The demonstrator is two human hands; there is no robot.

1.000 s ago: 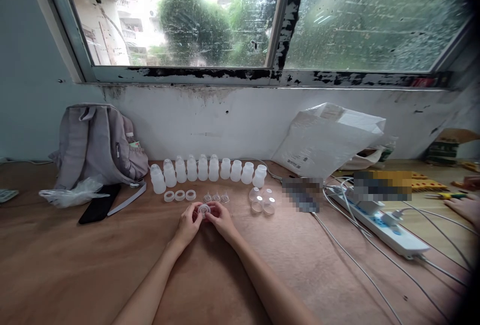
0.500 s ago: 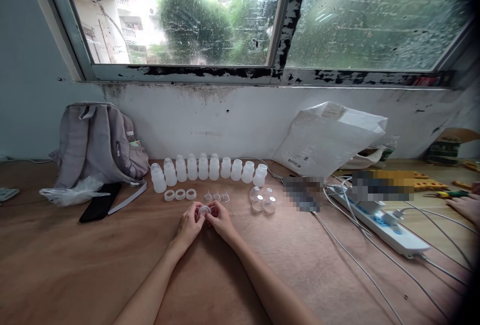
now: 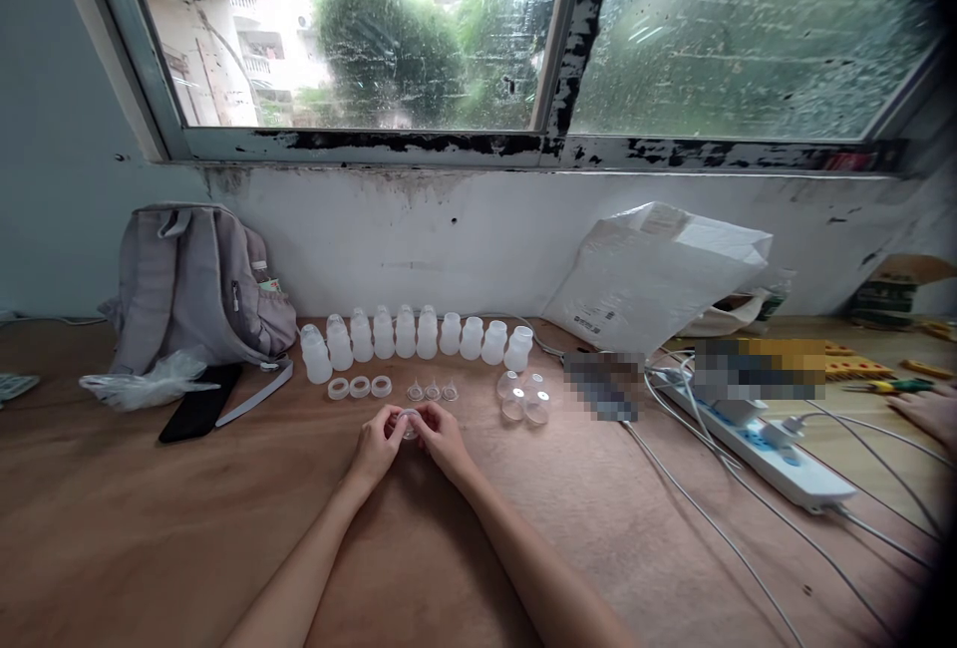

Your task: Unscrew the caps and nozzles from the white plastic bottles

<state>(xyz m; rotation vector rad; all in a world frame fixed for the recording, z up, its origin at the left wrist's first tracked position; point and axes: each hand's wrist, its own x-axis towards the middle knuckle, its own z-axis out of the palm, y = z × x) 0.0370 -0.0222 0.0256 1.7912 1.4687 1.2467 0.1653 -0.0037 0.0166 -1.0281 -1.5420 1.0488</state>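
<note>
Between my fingertips is a small whitish, see-through bottle ring [image 3: 410, 426]; whether a teat sits in it I cannot make out. My left hand [image 3: 378, 441] pinches its left side, and my right hand [image 3: 443, 436] grips the right side. Just beyond my hands lie three white bottle rings [image 3: 360, 387] and, to their right, three clear bottle teats [image 3: 432, 390]. Several clear domed caps [image 3: 512, 405] are grouped farther right. Behind stands a curved row of frosted baby bottles [image 3: 405, 333]; those on the left have tops fitted, while the right-hand ones are open-necked.
A grey backpack [image 3: 198, 284], a plastic bag [image 3: 154, 381] and a black phone [image 3: 200, 407] are at the left. To the right are a white plastic sack [image 3: 658, 274], a power strip [image 3: 778, 459] and loose cables. Another person's hand [image 3: 927, 416] rests at the far right edge.
The bottle ring has tilted slightly between my fingers, and my fingertips have shifted a little around it. Everything else stays where it was.
</note>
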